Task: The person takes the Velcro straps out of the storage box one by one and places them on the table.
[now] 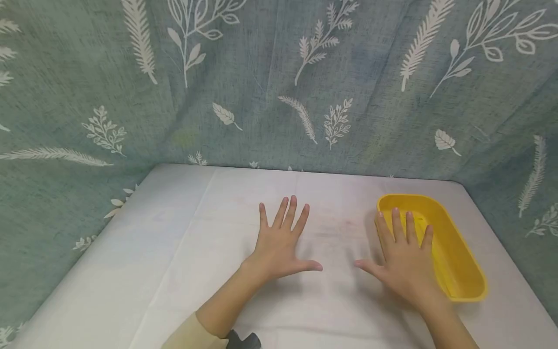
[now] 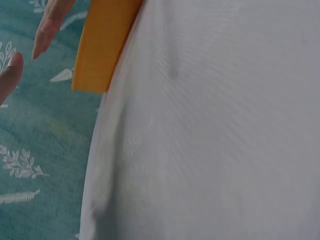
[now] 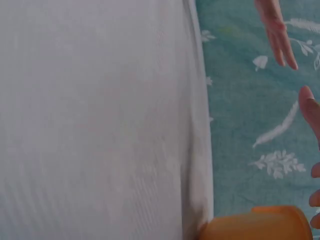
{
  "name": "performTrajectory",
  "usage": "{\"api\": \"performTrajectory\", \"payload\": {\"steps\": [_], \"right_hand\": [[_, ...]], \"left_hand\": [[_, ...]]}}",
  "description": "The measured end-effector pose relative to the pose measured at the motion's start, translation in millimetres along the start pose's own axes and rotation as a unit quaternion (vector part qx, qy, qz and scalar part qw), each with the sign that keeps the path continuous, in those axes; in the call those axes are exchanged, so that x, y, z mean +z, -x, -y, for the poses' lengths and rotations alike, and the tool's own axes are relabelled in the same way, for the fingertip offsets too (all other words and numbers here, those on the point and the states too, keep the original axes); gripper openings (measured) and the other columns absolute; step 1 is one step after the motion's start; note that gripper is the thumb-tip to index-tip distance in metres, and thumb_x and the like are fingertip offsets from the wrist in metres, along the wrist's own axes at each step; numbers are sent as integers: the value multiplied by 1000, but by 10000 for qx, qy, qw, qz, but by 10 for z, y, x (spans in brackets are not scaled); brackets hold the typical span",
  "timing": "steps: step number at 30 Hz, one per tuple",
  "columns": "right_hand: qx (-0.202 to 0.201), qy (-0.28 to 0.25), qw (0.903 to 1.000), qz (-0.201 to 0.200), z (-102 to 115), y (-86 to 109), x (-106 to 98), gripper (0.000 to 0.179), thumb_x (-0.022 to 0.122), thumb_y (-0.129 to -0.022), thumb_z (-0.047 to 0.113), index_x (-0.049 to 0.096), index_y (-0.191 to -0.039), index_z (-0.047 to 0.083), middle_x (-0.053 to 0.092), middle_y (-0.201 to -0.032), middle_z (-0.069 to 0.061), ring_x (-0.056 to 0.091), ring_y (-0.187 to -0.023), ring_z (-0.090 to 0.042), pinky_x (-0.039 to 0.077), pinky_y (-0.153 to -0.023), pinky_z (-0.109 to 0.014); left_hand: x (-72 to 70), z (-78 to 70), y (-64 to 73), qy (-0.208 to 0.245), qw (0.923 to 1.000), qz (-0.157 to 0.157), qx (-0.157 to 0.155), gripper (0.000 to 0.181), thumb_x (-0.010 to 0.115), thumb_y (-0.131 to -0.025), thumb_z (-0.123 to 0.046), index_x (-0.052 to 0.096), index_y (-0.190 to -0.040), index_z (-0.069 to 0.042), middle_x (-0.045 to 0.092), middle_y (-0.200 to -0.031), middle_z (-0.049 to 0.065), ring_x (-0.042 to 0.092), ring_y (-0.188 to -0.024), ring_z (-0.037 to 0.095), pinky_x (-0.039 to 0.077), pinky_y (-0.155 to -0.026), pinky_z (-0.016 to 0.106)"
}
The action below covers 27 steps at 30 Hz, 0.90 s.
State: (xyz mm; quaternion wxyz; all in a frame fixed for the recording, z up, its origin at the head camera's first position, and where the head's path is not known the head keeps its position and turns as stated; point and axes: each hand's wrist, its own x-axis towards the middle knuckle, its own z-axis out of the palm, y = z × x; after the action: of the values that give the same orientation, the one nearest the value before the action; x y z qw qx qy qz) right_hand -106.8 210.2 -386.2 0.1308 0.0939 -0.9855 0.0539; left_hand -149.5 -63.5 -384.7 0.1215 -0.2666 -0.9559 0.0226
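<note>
Both hands are held over a white-covered table (image 1: 174,271), fingers spread and straight, with nothing in them. My left hand (image 1: 276,249) is above the middle of the table, its thumb pointing right. Over on the right, my right hand (image 1: 405,264) hovers with its thumb pointing left and overlaps the left side of a yellow tray (image 1: 468,276) in the head view. The tray is oblong with rounded corners and raised walls; the hand hides part of its inside. In the right wrist view, the tray (image 3: 255,225) shows at the bottom edge, below my right thumb (image 3: 311,112).
A green-blue curtain (image 1: 261,111) with white leaf prints hangs behind the table and along both sides. At the bottom edge of the head view, a dark object (image 1: 244,341) shows beside the left sleeve (image 1: 196,334).
</note>
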Motion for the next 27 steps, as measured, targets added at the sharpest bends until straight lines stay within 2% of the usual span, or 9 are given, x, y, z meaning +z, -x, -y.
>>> {"api": "performTrajectory", "payload": {"steps": [7, 10, 14, 19, 27], "right_hand": [[214, -23, 9997, 81, -191, 28, -107, 108, 55, -77, 72, 11, -152, 8, 1, -156, -25, -9, -141, -45, -16, -104, -67], [334, 60, 9994, 23, -284, 45, -136, 111, 56, -76, 73, 10, -152, 8, -1, -155, -25, -4, -141, -48, -15, -104, -68], [428, 229, 9988, 2, -388, 93, -178, 113, 58, -74, 73, 10, -153, 9, 1, -155, -27, 2, -139, -51, -15, -102, -70], [400, 395, 9983, 122, -487, 157, -226, 111, 56, -74, 75, 13, -152, 6, 3, -155, -28, 1, -140, -50, -14, -101, -71], [620, 400, 9966, 372, -681, 209, -288, 114, 53, -75, 77, 4, -153, 9, 0, -153, -30, -3, -139, -52, -19, -100, -69]], "left_hand": [[-39, -110, -105, 58, 9998, 137, 137, 119, 35, -67, -92, -2, -153, -19, -9, -158, 12, -7, -146, 29, -8, -105, 70], [-43, -169, -148, 148, 9994, 228, 230, 119, 35, -67, -92, -6, -153, -21, -11, -158, 12, -8, -146, 29, -8, -105, 70], [-21, -241, -209, 76, 9988, 315, 371, 118, 34, -68, -92, -10, -152, -23, -10, -158, 12, -4, -146, 30, -5, -106, 70], [-6, -309, -282, -74, 9983, 391, 420, 117, 33, -67, -92, -9, -152, -23, -8, -158, 12, -4, -146, 30, -1, -106, 70], [-9, -485, -374, 261, 9969, 545, 496, 117, 33, -68, -92, -11, -152, -23, -8, -158, 11, -7, -146, 29, -2, -107, 69]]}}
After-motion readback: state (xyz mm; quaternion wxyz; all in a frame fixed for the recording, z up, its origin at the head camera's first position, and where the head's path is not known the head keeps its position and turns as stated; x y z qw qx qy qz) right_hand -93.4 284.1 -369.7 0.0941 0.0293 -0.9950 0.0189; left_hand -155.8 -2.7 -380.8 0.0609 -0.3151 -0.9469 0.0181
